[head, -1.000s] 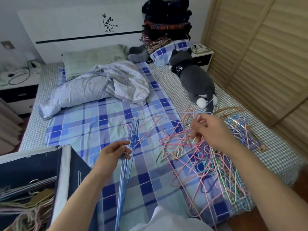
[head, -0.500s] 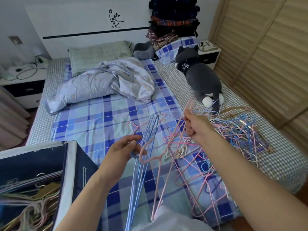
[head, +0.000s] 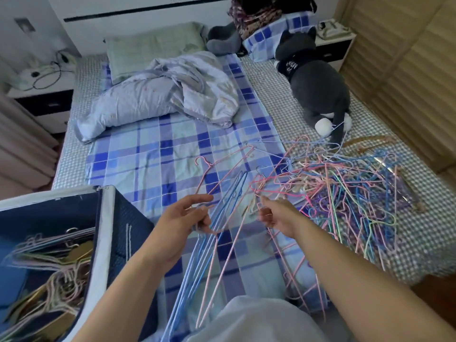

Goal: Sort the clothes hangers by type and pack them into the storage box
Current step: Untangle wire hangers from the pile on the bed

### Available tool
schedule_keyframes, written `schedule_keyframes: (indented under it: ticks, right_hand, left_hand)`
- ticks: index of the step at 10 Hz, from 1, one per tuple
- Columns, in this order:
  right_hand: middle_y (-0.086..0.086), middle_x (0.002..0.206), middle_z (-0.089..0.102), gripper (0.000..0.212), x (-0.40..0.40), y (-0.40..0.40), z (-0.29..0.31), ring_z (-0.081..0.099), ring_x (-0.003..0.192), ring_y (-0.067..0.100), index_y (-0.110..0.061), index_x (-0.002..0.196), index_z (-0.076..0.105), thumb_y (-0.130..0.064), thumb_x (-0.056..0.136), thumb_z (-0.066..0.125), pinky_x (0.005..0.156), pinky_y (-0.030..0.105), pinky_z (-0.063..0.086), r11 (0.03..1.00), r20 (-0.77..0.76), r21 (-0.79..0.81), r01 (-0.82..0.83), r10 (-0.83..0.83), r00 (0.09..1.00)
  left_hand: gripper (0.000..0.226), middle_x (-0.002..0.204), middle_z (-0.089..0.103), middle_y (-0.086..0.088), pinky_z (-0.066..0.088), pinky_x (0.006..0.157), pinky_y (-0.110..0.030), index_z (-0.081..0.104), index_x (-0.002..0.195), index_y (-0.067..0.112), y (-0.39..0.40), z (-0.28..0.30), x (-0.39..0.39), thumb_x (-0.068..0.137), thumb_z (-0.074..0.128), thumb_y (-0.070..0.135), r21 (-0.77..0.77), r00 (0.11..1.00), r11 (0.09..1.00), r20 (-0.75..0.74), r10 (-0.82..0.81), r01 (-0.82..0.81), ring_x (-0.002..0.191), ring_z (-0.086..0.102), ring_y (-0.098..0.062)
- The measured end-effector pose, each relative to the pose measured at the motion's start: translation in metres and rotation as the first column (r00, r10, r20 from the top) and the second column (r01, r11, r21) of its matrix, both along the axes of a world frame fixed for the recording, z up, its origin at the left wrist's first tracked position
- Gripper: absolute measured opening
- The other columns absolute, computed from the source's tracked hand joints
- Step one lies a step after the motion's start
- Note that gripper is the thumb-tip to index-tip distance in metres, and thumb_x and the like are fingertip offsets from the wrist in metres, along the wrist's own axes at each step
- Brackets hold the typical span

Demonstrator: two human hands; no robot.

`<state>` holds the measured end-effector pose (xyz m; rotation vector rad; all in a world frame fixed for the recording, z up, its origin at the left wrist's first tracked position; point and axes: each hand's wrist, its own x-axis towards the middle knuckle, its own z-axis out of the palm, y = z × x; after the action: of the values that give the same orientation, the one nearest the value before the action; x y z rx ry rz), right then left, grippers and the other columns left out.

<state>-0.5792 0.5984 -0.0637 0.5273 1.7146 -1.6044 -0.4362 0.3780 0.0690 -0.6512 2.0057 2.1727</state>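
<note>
My left hand [head: 185,218] grips a bundle of blue wire hangers [head: 195,270] by their necks, and a pale pink hanger [head: 223,262] hangs with them over the bed. My right hand [head: 277,214] hovers just to the right, fingers curled close to pink wires at the edge of the tangled pile of coloured hangers [head: 357,193]. Whether it pinches a wire is unclear. The navy storage box [head: 103,243] stands open at the lower left with sorted hangers [head: 56,255] lying inside.
A crumpled duvet [head: 160,95] and pillows lie at the head of the bed. A grey plush cat [head: 318,90] lies beyond the pile. A nightstand [head: 42,99] stands on the left, slatted wardrobe doors [head: 407,70] on the right.
My right hand lifted a pink hanger out of the pile and brought it left to the blue bundle. The pink hanger now hangs with the bundle at my left hand.
</note>
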Motion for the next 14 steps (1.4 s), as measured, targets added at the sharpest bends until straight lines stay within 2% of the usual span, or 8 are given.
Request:
schedule_keyframes:
  ticks: [2, 4, 7, 8, 10, 12, 13, 14]
  right_hand:
    - [0.003, 0.069, 0.05, 0.031, 0.068, 0.113, -0.094, 0.05, 0.062, 0.018, -0.016, 0.066, 0.046, -0.013, 0.097, 0.049, 0.057, 0.021, 0.041, 0.75, 0.186, 0.574, -0.329, 0.272, 0.944]
    - [0.023, 0.122, 0.061, 0.047, 0.136, 0.202, -0.218, 0.06, 0.11, 0.032, -0.001, 0.133, 0.051, -0.017, 0.09, 0.061, 0.085, 0.03, 0.046, 0.608, 0.376, 0.626, -0.488, 0.313, 0.872]
    - [0.018, 0.141, 0.054, 0.039, 0.125, 0.17, -0.181, 0.049, 0.13, 0.032, -0.004, 0.135, 0.055, -0.011, 0.105, 0.032, 0.106, 0.034, 0.034, 0.435, 0.285, 0.638, -0.635, 0.633, 0.72]
    - [0.018, 0.11, 0.061, 0.024, 0.131, 0.152, -0.152, 0.052, 0.091, 0.027, -0.006, 0.118, 0.057, -0.012, 0.099, 0.044, 0.071, 0.035, 0.038, 0.477, 0.185, 0.759, -0.444, 0.495, 0.849]
    - [-0.003, 0.07, 0.058, 0.029, 0.147, 0.138, -0.112, 0.061, 0.074, 0.025, -0.023, 0.07, 0.047, -0.016, 0.098, 0.046, 0.064, 0.034, 0.049, 0.545, 0.01, 0.752, -0.371, 0.554, 0.833]
    - [-0.002, 0.104, 0.067, 0.02, 0.133, 0.132, -0.06, 0.064, 0.092, 0.022, -0.023, 0.105, 0.071, -0.017, 0.095, 0.055, 0.075, 0.03, 0.045, 0.525, -0.243, 0.833, -0.174, 0.63, 0.738]
    - [0.0, 0.071, 0.063, 0.031, 0.09, 0.137, -0.034, 0.061, 0.071, 0.028, -0.016, 0.078, 0.069, 0.007, 0.059, 0.06, 0.078, 0.039, 0.045, 0.47, -0.498, 0.866, 0.172, 0.771, 0.396]
    - [-0.001, 0.072, 0.062, 0.033, 0.064, 0.135, -0.016, 0.06, 0.076, 0.028, -0.015, 0.071, 0.068, 0.011, 0.052, 0.062, 0.098, 0.046, 0.039, 0.363, -0.429, 0.897, 0.253, 0.851, 0.304]
  left_hand:
    - [0.028, 0.077, 0.068, -0.015, 0.05, 0.087, -0.042, 0.068, 0.115, 0.007, 0.0, -0.033, 0.004, 0.102, 0.046, -0.002, -0.067, 0.984, 0.998, 0.176, 0.001, 0.011, 0.072, 0.062, -0.027]
    - [0.034, 0.076, 0.069, -0.016, 0.049, 0.085, -0.035, 0.07, 0.11, 0.007, 0.0, -0.063, 0.021, 0.099, 0.042, -0.009, -0.189, 0.961, 0.982, 0.274, 0.036, 0.017, 0.07, 0.064, -0.024]
    - [0.034, 0.071, 0.066, -0.014, 0.046, 0.093, -0.052, 0.071, 0.105, 0.003, 0.0, -0.076, 0.039, 0.098, 0.042, -0.013, -0.221, 0.934, 0.975, 0.341, 0.106, -0.03, 0.07, 0.058, -0.028]
    - [0.035, 0.068, 0.065, -0.012, 0.049, 0.088, -0.047, 0.07, 0.106, 0.001, 0.002, -0.079, 0.036, 0.097, 0.04, -0.014, -0.215, 0.933, 0.976, 0.346, 0.104, -0.029, 0.068, 0.056, -0.026]
    - [0.034, 0.066, 0.064, -0.011, 0.049, 0.085, -0.046, 0.069, 0.106, -0.002, 0.004, -0.083, 0.031, 0.097, 0.039, -0.015, -0.194, 0.945, 0.978, 0.3, 0.132, -0.075, 0.066, 0.055, -0.028]
    - [0.032, 0.069, 0.066, -0.009, 0.051, 0.083, -0.039, 0.07, 0.104, 0.006, -0.006, -0.074, 0.026, 0.1, 0.041, -0.007, -0.195, 0.96, 0.977, 0.243, 0.136, -0.089, 0.067, 0.058, -0.025]
    - [0.031, 0.068, 0.066, -0.006, 0.049, 0.082, -0.044, 0.071, 0.102, 0.008, -0.018, -0.068, 0.022, 0.101, 0.043, -0.005, -0.216, 0.967, 0.971, 0.206, 0.149, -0.104, 0.061, 0.057, -0.02]
    - [0.028, 0.066, 0.065, -0.005, 0.051, 0.082, -0.048, 0.072, 0.102, 0.005, -0.028, -0.064, 0.017, 0.1, 0.045, -0.005, -0.201, 0.968, 0.971, 0.186, 0.17, -0.132, 0.057, 0.055, -0.02]
